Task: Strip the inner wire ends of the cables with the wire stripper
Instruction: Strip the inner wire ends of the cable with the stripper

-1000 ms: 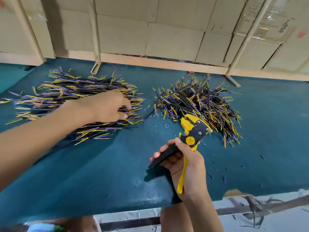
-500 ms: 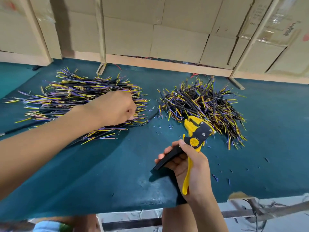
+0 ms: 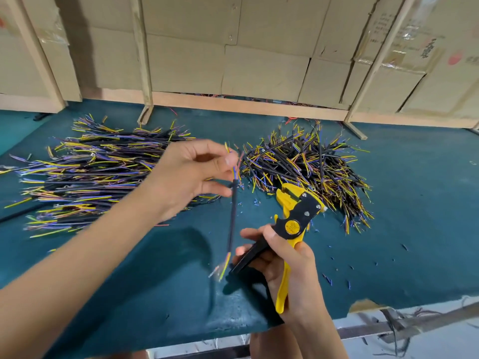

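Left hand (image 3: 191, 174) pinched one black cable (image 3: 233, 216) near its upper end, thumb and fingertips closed round the sheath just below the fanned inner wires. The cable hung in the air above the teal table (image 3: 414, 203), between the two heaps, close to the other hand. Its long axis ran near vertical in the head view, top end up at the fingers, bottom end down and slightly left, with yellow and pale inner wires (image 3: 223, 268) splaying out there; motion blur hid the finer colours.

Right hand (image 3: 282, 263) gripped the wire stripper (image 3: 293, 224) round both handles, black one splayed left, yellow one running down the palm. The head pointed up and away, jaws apart, nothing in them.

Handling judgement: the cable looked light and fairly stiff in the sheath, since it held straight from a one-end pinch; the inner wires looked thin and floppy, easy to bend or nick. Best hold was probably on the sheath just behind the exposed wires, so the ends fed straight into the jaws.

Outward: the left cable pile (image 3: 85, 174) lay mostly left-right, the right cable pile (image 3: 305, 164) more tangled, with insulation scraps (image 3: 327, 279) scattered on the table.
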Tool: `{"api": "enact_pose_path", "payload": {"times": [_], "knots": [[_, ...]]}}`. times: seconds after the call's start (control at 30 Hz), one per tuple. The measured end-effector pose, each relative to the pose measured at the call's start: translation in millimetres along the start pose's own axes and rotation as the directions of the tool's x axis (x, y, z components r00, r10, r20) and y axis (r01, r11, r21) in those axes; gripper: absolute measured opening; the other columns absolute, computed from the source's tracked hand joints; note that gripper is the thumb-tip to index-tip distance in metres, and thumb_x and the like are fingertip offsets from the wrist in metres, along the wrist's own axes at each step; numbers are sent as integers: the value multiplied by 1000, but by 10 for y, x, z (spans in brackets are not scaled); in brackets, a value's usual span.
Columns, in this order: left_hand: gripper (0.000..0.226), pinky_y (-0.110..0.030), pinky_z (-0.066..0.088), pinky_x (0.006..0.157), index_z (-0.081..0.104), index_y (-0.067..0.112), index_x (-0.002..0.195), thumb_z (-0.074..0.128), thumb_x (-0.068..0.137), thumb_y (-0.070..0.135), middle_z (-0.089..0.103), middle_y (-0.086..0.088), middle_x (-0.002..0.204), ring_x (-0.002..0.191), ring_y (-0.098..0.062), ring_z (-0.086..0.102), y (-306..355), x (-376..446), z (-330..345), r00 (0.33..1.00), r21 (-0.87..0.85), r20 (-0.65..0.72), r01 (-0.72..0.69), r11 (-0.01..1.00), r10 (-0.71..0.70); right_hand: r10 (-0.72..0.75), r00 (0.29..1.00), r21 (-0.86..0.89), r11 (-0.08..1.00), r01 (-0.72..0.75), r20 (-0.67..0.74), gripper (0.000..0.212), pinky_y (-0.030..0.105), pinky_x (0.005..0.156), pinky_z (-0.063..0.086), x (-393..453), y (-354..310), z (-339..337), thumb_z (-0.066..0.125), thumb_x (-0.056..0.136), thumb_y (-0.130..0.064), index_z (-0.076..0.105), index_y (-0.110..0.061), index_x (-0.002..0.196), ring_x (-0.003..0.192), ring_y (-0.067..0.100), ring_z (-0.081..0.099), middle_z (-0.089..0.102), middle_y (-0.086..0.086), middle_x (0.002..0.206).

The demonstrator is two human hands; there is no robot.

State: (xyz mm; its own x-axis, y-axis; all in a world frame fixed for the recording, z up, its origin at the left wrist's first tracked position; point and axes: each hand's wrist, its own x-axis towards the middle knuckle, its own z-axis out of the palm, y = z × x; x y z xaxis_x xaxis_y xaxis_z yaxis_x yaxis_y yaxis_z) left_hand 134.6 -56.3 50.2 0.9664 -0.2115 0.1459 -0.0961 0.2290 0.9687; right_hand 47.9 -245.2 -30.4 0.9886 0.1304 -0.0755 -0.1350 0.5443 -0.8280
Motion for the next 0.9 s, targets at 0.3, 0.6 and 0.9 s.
{"api": "enact_pose_path", "payload": {"times": [0.3,0.6,0.9], "knots": [[13,-26,57,55,70,6,87,72,74,7,71,-9,78,66,-17,69,-602,-177,252,978,-347,-194,7,938,-79,13,1000,-139,990,-12,9,16,47,73,59,-3,9,61,80,75,-3,72,-14,84,73,38,70,64,20,80],[7,-25,59,58,71,11,73,71,79,14,75,-12,83,75,-19,75,-650,-264,275,959,-528,-175,98,844,-221,-29,998,-35,999,27,-57,15,47,70,60,12,23,31,76,78,-1,74,-12,88,75,40,70,64,20,80],[39,-26,51,59,66,13,67,47,88,-15,70,-13,80,71,-21,68,-743,-341,353,996,-254,-48,60,965,-74,-42,999,-131,991,40,-16,11,51,75,57,45,74,11,78,80,-8,74,-6,90,75,38,67,65,22,80]]}}
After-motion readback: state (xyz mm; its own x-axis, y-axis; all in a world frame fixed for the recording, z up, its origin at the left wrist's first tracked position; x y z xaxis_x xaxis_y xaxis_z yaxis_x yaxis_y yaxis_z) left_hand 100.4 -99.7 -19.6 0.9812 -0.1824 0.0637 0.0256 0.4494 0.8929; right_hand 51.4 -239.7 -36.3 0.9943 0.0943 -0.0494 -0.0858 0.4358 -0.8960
